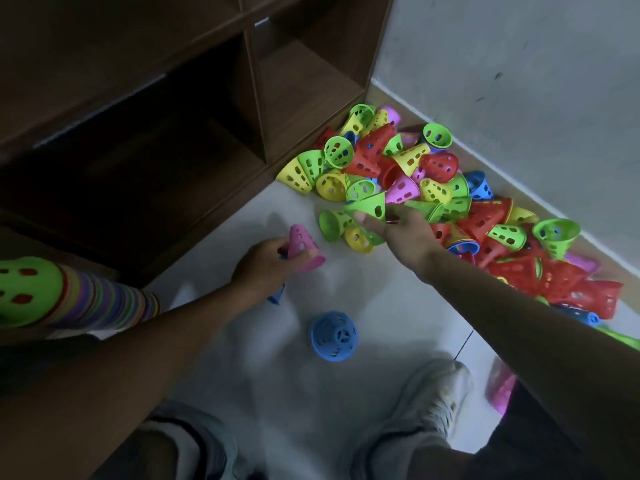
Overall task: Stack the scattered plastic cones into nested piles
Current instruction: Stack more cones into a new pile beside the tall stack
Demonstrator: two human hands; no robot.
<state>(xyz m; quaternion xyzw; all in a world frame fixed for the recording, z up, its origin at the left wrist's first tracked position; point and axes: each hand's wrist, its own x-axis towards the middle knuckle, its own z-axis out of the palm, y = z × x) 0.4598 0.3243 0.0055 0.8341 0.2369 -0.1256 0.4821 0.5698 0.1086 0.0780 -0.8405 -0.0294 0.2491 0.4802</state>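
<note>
Left hand [258, 268] gripping a pink cone [303, 250] low over the floor [346, 292]. Right hand [398, 230] pinching a green cone [370, 206] at the near edge of the heap of cones [433, 188] along the wall [519, 81]. Blue cone [334, 336] upright on the floor, apart.

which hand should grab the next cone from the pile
Right. The right hand is already at the edge of the cone pile, fingers on a green cone. The left hand is occupied, holding a pink cone.
</note>
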